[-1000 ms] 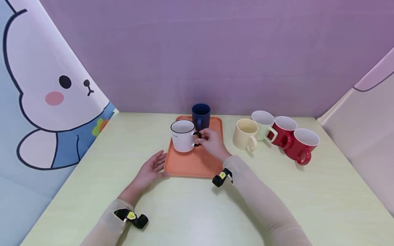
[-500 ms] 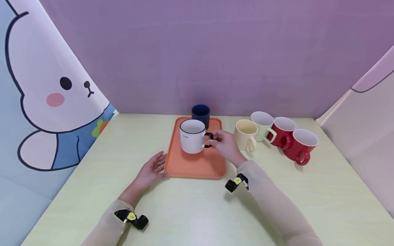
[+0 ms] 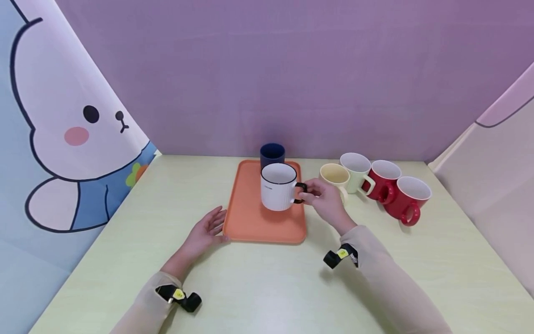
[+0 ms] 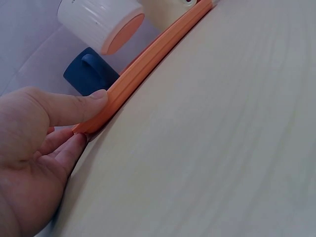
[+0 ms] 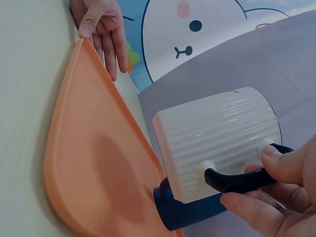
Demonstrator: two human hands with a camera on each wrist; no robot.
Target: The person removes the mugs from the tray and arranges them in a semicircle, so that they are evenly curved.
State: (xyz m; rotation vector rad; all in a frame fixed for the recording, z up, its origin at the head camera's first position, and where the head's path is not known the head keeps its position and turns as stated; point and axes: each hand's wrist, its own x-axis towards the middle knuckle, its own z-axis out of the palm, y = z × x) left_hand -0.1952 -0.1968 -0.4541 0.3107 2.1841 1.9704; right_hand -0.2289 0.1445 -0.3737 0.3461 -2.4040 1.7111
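Note:
My right hand [image 3: 328,202] pinches the black handle [image 5: 239,180] of a white ribbed mug [image 3: 276,195] with a black rim. The mug hangs upright over the right part of an orange tray [image 3: 250,225], its shadow falling on the tray. At the tray's front left corner rests my left hand [image 3: 203,234]. Its thumb touches the tray's edge [image 4: 131,81], and its fingers lie nearly straight along the left side. A navy mug [image 3: 272,157] stands at the back of the tray, partly hidden behind the white mug.
Right of the tray stand a cream mug [image 3: 335,174], partly covered by my right hand, a pale green mug [image 3: 353,172] and two red mugs [image 3: 385,172] with white insides. A purple backdrop [image 3: 267,83] rises at the table's [image 3: 258,287] back edge.
My right hand has carried the white mug rightward, from the tray's left part to its right part, and the mug now hides more of the navy one. My left hand stays at the tray corner.

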